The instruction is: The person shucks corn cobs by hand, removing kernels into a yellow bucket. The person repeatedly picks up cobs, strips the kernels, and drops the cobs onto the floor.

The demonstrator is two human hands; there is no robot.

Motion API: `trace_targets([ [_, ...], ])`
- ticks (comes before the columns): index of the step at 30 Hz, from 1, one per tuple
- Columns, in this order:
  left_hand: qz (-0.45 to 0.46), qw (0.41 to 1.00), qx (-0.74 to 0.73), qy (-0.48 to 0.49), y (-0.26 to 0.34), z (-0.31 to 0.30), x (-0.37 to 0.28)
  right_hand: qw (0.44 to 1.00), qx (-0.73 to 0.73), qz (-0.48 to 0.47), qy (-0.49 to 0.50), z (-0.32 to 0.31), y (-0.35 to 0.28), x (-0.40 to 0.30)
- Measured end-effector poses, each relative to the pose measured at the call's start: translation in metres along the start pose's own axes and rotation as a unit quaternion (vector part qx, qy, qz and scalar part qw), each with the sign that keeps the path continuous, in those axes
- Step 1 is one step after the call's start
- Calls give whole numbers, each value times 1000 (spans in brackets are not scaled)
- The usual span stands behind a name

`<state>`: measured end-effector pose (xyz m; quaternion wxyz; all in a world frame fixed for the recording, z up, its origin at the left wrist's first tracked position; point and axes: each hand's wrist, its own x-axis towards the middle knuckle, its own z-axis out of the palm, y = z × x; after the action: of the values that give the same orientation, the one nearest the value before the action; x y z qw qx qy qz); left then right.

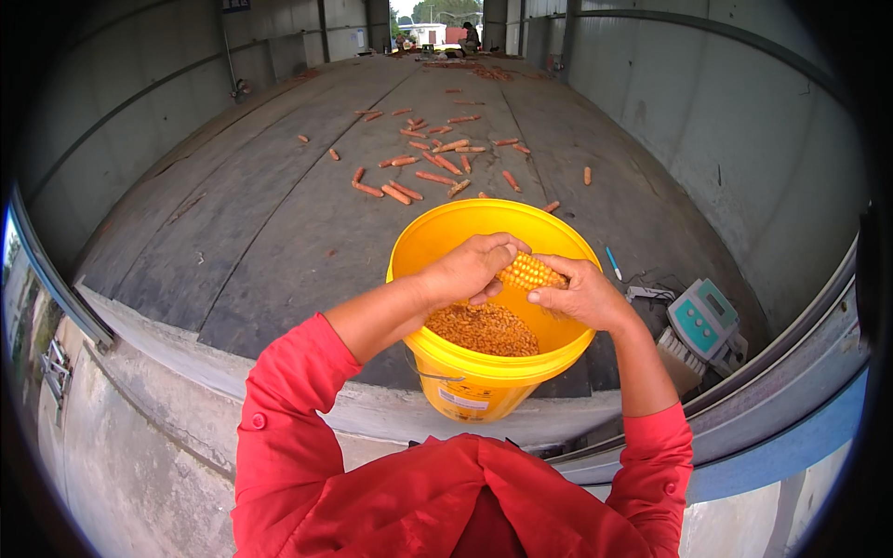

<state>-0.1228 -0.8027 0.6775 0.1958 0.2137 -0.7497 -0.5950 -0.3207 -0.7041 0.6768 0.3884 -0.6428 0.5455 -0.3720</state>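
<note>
Both my hands grip one ear of dried yellow corn, held above a yellow plastic bucket. My left hand wraps the ear's left end, its fingers over the top. Around the right end close the thumb and fingers of my right hand. Rows of kernels still cover the part of the ear that shows between the hands. Loose corn kernels lie over the bottom of the bucket. A wire handle hangs on the bucket's near side, above a printed label.
Many reddish bare corncobs lie scattered on the dark floor beyond the bucket. To the right are a blue-and-white pen and an electronic device with a teal panel. A person is near the far doorway.
</note>
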Motion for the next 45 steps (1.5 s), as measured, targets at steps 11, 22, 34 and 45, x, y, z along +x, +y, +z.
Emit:
trace_targets([
  [11, 30, 996, 72, 52, 1, 6, -2, 999, 29, -5, -13, -2, -1, -2],
  [22, 8, 998, -17, 56, -1, 3, 0, 998, -25, -53, 28, 2, 7, 1],
  [34, 48, 999, -8, 16, 0, 4, -1, 999, -4, -39, 11, -1, 6, 1],
  [45, 30, 999, 15, 38, -4, 6, 6, 986, -89, -130, 58, 2, 16, 3],
])
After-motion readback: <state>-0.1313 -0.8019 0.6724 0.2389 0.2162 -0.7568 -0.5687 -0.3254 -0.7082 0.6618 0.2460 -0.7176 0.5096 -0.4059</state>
